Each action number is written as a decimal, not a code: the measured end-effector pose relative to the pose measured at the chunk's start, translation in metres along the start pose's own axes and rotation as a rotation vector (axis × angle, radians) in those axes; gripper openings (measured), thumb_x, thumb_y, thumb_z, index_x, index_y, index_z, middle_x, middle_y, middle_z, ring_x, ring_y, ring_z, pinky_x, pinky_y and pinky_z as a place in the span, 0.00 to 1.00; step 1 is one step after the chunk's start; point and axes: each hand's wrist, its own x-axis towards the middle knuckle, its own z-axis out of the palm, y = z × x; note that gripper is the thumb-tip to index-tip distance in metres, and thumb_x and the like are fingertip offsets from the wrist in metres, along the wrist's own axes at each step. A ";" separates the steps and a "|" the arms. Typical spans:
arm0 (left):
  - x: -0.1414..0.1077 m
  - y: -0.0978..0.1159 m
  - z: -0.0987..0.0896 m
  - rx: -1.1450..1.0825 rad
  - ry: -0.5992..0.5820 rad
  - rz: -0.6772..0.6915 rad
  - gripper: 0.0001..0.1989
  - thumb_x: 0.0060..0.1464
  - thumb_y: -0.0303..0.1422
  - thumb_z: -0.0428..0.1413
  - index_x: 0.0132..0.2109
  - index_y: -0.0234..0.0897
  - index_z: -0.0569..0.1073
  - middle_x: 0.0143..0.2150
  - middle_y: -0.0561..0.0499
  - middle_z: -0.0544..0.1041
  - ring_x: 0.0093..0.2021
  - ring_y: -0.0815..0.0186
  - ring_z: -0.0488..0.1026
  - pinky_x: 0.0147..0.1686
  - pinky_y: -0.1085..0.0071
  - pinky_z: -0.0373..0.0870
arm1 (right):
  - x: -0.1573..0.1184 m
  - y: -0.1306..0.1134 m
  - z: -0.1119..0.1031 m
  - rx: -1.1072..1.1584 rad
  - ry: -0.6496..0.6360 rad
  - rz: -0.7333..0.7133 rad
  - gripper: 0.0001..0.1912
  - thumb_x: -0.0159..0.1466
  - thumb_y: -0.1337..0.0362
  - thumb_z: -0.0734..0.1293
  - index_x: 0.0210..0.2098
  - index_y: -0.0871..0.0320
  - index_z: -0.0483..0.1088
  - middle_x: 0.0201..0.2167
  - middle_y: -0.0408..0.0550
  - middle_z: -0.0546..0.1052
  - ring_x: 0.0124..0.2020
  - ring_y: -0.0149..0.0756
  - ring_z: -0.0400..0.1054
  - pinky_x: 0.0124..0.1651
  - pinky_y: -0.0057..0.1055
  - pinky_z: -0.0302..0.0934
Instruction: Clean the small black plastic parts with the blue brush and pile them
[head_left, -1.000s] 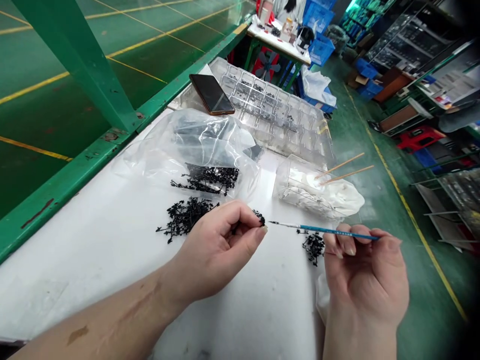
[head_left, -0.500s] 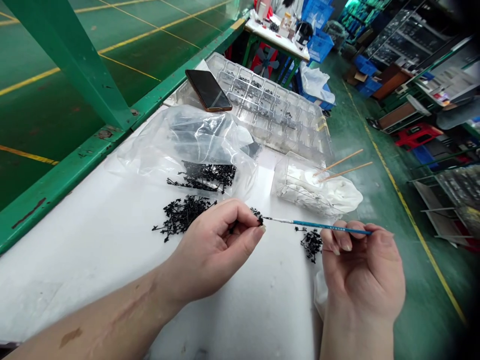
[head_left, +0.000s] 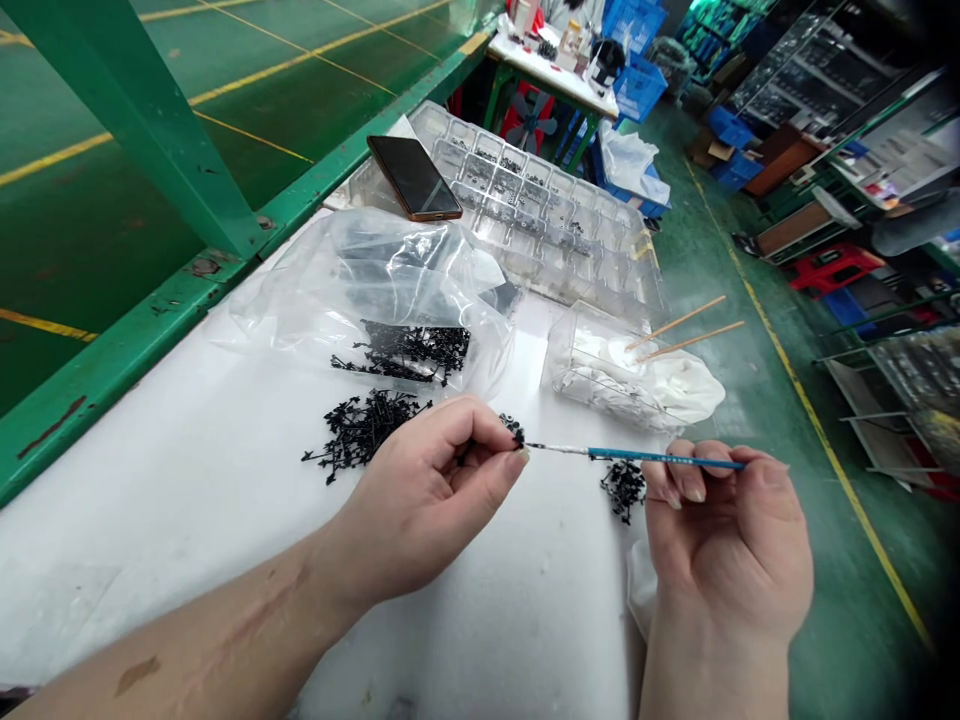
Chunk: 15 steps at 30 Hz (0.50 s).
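Pinching 1 black part (head_left: 518,437), left grip (head_left: 431,490) faces blue brush (head_left: 619,455) clamped in right grip (head_left: 727,545).

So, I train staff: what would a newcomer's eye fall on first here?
Probably the blue brush in the right hand, its tip at a small black piece in the left hand. Next, black parts heaped beyond that hand, and the phone at the left end of the clear tray.

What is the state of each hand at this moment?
Left hand: closed, pinching a small black part.
Right hand: closed, holding a blue brush.
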 end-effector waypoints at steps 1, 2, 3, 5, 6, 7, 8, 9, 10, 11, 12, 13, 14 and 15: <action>0.000 0.000 0.000 0.006 -0.001 0.001 0.07 0.70 0.35 0.58 0.40 0.41 0.75 0.36 0.52 0.73 0.34 0.64 0.70 0.34 0.65 0.66 | 0.000 0.000 0.000 0.003 0.001 0.000 0.08 0.62 0.58 0.79 0.34 0.55 0.80 0.26 0.41 0.67 0.26 0.29 0.58 0.26 0.28 0.59; -0.001 -0.001 0.000 0.012 -0.001 0.005 0.07 0.70 0.35 0.58 0.40 0.41 0.75 0.36 0.52 0.73 0.34 0.64 0.70 0.34 0.65 0.66 | 0.000 0.000 0.000 0.005 0.002 0.000 0.08 0.62 0.58 0.79 0.34 0.55 0.80 0.26 0.41 0.68 0.26 0.29 0.58 0.26 0.28 0.59; -0.001 -0.001 0.000 0.019 -0.002 0.012 0.07 0.70 0.35 0.58 0.40 0.41 0.75 0.36 0.52 0.73 0.34 0.65 0.70 0.34 0.65 0.66 | 0.000 0.000 0.000 0.008 0.004 0.001 0.08 0.62 0.59 0.79 0.34 0.55 0.80 0.27 0.41 0.68 0.26 0.29 0.58 0.26 0.28 0.59; -0.002 -0.002 0.000 0.030 -0.004 0.025 0.07 0.70 0.35 0.58 0.40 0.41 0.74 0.36 0.52 0.73 0.35 0.65 0.70 0.35 0.65 0.66 | 0.000 0.000 0.001 0.009 0.012 0.004 0.08 0.62 0.59 0.79 0.34 0.56 0.80 0.27 0.41 0.68 0.26 0.29 0.59 0.27 0.28 0.59; -0.002 -0.002 0.000 0.034 -0.006 0.029 0.07 0.70 0.35 0.58 0.40 0.41 0.74 0.36 0.52 0.73 0.35 0.65 0.70 0.34 0.65 0.66 | 0.001 0.000 0.001 0.008 0.018 0.006 0.08 0.61 0.60 0.79 0.34 0.56 0.80 0.28 0.41 0.69 0.27 0.29 0.59 0.27 0.28 0.59; -0.001 -0.002 0.000 0.038 -0.007 0.031 0.07 0.70 0.35 0.58 0.40 0.41 0.74 0.36 0.52 0.73 0.35 0.65 0.70 0.34 0.66 0.66 | 0.001 0.000 0.001 0.008 0.024 0.010 0.08 0.61 0.60 0.79 0.35 0.56 0.80 0.28 0.41 0.69 0.27 0.29 0.60 0.27 0.28 0.60; -0.001 -0.002 0.000 0.042 -0.007 0.033 0.07 0.70 0.35 0.58 0.40 0.41 0.74 0.36 0.53 0.73 0.34 0.65 0.70 0.34 0.66 0.66 | 0.001 0.000 0.001 0.009 0.030 0.014 0.08 0.61 0.60 0.79 0.35 0.56 0.80 0.28 0.41 0.69 0.27 0.29 0.60 0.27 0.27 0.60; -0.001 -0.003 0.000 0.048 -0.008 0.034 0.07 0.70 0.35 0.58 0.40 0.41 0.74 0.36 0.53 0.72 0.34 0.65 0.69 0.35 0.66 0.66 | 0.001 0.000 0.000 0.011 0.035 0.019 0.08 0.62 0.60 0.79 0.35 0.56 0.80 0.28 0.41 0.70 0.27 0.28 0.60 0.27 0.27 0.60; 0.000 -0.003 0.000 0.053 -0.009 0.037 0.07 0.71 0.35 0.58 0.40 0.41 0.73 0.36 0.53 0.72 0.34 0.65 0.69 0.35 0.66 0.66 | 0.001 0.000 0.000 0.013 0.040 0.026 0.08 0.62 0.60 0.79 0.35 0.56 0.80 0.28 0.42 0.70 0.27 0.28 0.60 0.27 0.27 0.60; 0.000 -0.003 0.000 0.059 -0.012 0.040 0.07 0.71 0.35 0.58 0.40 0.41 0.73 0.36 0.53 0.72 0.35 0.65 0.69 0.35 0.66 0.66 | 0.001 0.000 0.000 0.016 0.045 0.029 0.08 0.62 0.60 0.79 0.35 0.56 0.80 0.29 0.41 0.70 0.27 0.28 0.60 0.27 0.27 0.60; 0.000 -0.003 0.000 0.062 -0.015 0.041 0.07 0.71 0.35 0.58 0.40 0.41 0.73 0.36 0.53 0.72 0.35 0.65 0.69 0.36 0.66 0.66 | 0.001 0.000 0.000 0.018 0.049 0.031 0.08 0.62 0.60 0.79 0.35 0.56 0.80 0.29 0.41 0.70 0.27 0.28 0.60 0.27 0.27 0.60; 0.000 -0.003 0.000 0.064 -0.019 0.042 0.08 0.71 0.35 0.58 0.40 0.41 0.73 0.36 0.53 0.72 0.35 0.65 0.69 0.36 0.66 0.66 | 0.001 0.000 0.000 0.018 0.051 0.032 0.08 0.62 0.60 0.79 0.35 0.56 0.80 0.29 0.41 0.70 0.27 0.28 0.60 0.27 0.27 0.60; 0.000 -0.003 0.000 0.064 -0.022 0.041 0.08 0.71 0.35 0.58 0.40 0.41 0.73 0.36 0.53 0.72 0.35 0.65 0.69 0.36 0.66 0.66 | 0.001 0.000 0.000 0.015 0.051 0.031 0.08 0.62 0.60 0.79 0.35 0.56 0.80 0.29 0.41 0.70 0.27 0.28 0.60 0.27 0.27 0.60; 0.000 -0.003 0.000 0.061 -0.025 0.039 0.08 0.71 0.35 0.58 0.40 0.41 0.73 0.37 0.52 0.72 0.35 0.65 0.70 0.35 0.65 0.66 | 0.001 0.001 0.001 0.012 0.048 0.031 0.08 0.62 0.60 0.79 0.35 0.55 0.80 0.29 0.41 0.69 0.27 0.28 0.60 0.27 0.27 0.60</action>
